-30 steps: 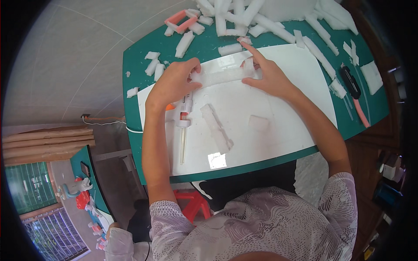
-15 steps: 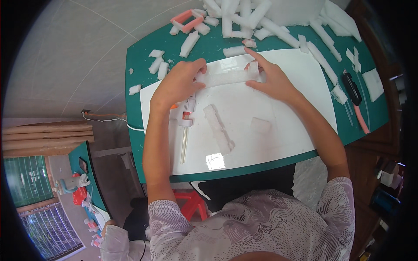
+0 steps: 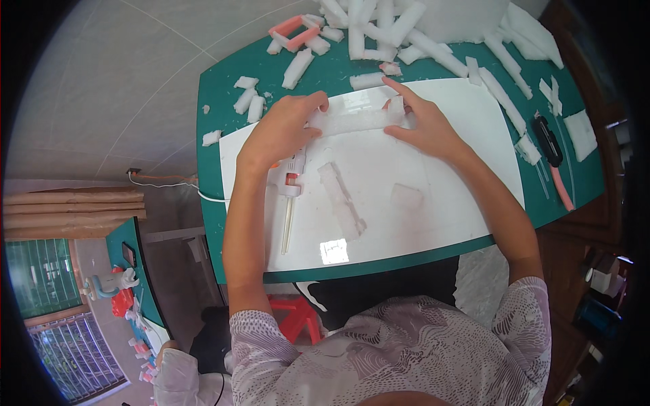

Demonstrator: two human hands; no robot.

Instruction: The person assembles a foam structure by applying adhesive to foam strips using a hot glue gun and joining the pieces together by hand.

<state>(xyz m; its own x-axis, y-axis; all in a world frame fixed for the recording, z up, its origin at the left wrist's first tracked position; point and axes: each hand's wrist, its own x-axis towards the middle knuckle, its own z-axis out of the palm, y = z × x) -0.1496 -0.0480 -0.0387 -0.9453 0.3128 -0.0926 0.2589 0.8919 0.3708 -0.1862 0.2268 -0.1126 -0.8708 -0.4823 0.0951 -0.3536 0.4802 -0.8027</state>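
Note:
Between my hands, a white foam strip (image 3: 357, 121) is held crosswise over the far part of a white board, with a short foam piece (image 3: 397, 105) standing up at its right end. My left hand (image 3: 286, 127) is closed on the left end, thumb in front and fingers bent behind. At the right end, my right hand (image 3: 428, 128) grips with the thumb in front and its index finger stretched away. A white and orange hot glue gun (image 3: 292, 172) lies by my left forearm, which partly hides it. A loose foam strip (image 3: 340, 201) and a small foam block (image 3: 407, 196) lie nearer me.
The white board (image 3: 460, 203) lies on a green table (image 3: 211, 162). Foam offcuts (image 3: 406, 27) and a pink-and-white foam frame (image 3: 294, 32) are along the far side. Black-and-pink pliers-like tool (image 3: 550, 145) lies right. A white cord (image 3: 162, 184) runs left; another person (image 3: 186, 375) sits lower left.
The whole view has shifted very slightly. Both hands keep hold of the foam strip in nearly the same place.

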